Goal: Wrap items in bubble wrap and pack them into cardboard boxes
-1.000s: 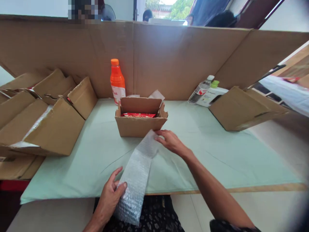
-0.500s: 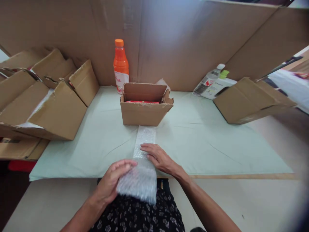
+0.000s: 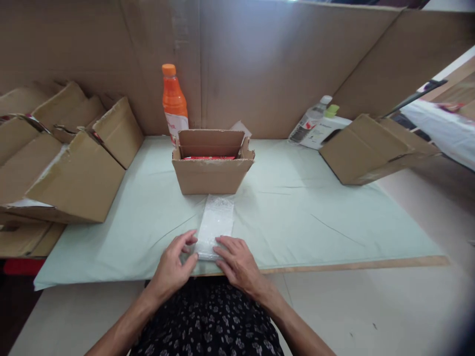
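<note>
A folded strip of clear bubble wrap point(image 3: 217, 217) lies flat on the green cloth, running from the near edge of the table toward the small box. My left hand point(image 3: 176, 262) is at the strip's near left corner, thumb and fingers apart, with the fingertips touching its edge. Across from it, my right hand point(image 3: 239, 262) rests spread fingertips on the near right part of the wrap, its thumb by the near fold. Whether anything lies inside the fold, I cannot tell. The small open cardboard box point(image 3: 211, 176) stands just beyond the strip, with red packaging point(image 3: 210, 157) inside.
Behind the small box stands an orange bottle point(image 3: 174, 101). Several open cardboard boxes point(image 3: 79, 173) crowd the left side. At the right are a clear bottle point(image 3: 309, 121), a white container point(image 3: 326, 129) and a tilted box point(image 3: 365, 148). A tall cardboard panel point(image 3: 260, 69) closes the back.
The loose near end of the bubble wrap, lifted over the lap by my left hand, is now folded onto the strip. Both hands have come to its near end. The view has shifted slightly.
</note>
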A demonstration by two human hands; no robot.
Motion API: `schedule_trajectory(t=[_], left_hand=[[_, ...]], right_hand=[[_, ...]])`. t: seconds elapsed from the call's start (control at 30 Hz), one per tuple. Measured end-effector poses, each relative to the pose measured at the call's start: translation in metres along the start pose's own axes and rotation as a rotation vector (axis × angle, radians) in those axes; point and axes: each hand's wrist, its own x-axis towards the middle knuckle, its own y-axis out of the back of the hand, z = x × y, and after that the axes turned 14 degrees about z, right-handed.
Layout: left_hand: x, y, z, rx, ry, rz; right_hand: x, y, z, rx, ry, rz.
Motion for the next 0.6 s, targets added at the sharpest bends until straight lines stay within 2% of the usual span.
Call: schedule_trajectory(t=[0.07,0.1,0.17,0.23,0.3,0.4,0.47,0.6], left_hand=[[-0.009,0.007,-0.010,0.247,-0.355,0.006],[-0.012,0.008,-0.015,0.333,-0.488,-0.015],[-0.015,0.008,-0.024,0.425,-0.623,-0.045],[-0.014,0.006,-0.029,0.451,-0.612,-0.037],[-0.008,0.001,-0.030,0.458,-0.521,-0.011],[0.003,-0.007,-0.027,0.496,-0.387,0.038],[0.010,-0.011,-0.024,0.562,-0.392,0.079],[0.007,-0.011,-0.018,0.657,-0.564,0.224]], right_hand=[[-0.001,-0.013,0.004,0.039,0.020,0.002],[-0.001,-0.018,0.007,0.079,0.014,0.014],[-0.001,-0.021,0.010,0.162,-0.032,0.015],[0.000,-0.018,0.010,0.209,-0.123,0.014],[-0.001,-0.012,0.009,0.183,-0.195,0.080],[-0.003,-0.008,0.008,0.041,-0.139,0.210],[-0.002,-0.010,0.010,-0.039,-0.043,0.162],[0.010,-0.019,0.013,-0.078,0.040,-0.003]])
